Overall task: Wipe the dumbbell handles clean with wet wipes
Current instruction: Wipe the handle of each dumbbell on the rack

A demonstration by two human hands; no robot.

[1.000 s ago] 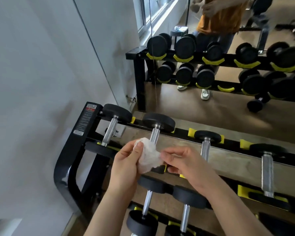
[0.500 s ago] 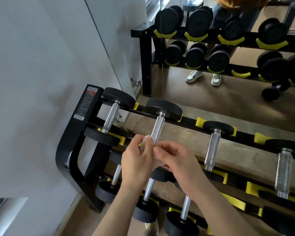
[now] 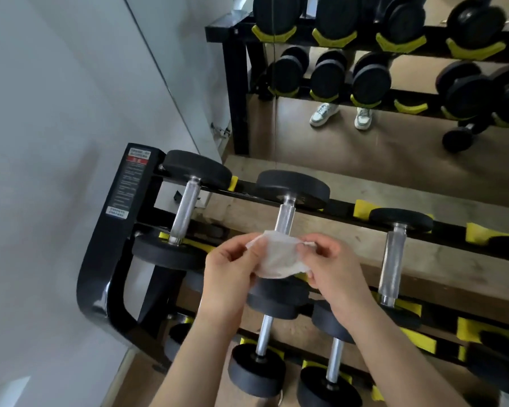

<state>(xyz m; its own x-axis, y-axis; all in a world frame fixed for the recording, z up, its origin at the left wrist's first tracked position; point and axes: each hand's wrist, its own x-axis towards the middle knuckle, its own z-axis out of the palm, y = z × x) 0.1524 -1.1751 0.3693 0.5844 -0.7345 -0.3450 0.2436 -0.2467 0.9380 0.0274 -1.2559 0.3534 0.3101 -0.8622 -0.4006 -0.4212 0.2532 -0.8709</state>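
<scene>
Black tiered dumbbell rack (image 3: 109,259) against a wall mirror (image 3: 409,154); yellow cradles (image 3: 362,207) seat the dumbbells. Left hand (image 3: 229,277) and right hand (image 3: 332,268) (fingers curled, pinching opposite edges) hold a white wet wipe (image 3: 279,259) spread before the second handle (image 3: 285,218), hiding its lower part; contact unclear. First handle (image 3: 185,211) is unobstructed.

Two hands with a wet wipe (image 3: 279,258) at a dumbbell rack (image 3: 112,230), centre of frame.
Held: crumpled white wet wipe, pinched between left hand (image 3: 229,277) and right hand (image 3: 332,271). Behind it: chrome dumbbell handle (image 3: 285,218); further handles at left and right. Upper right: mirror (image 3: 365,160) reflecting racked dumbbells and pale shoes (image 3: 323,113).
</scene>
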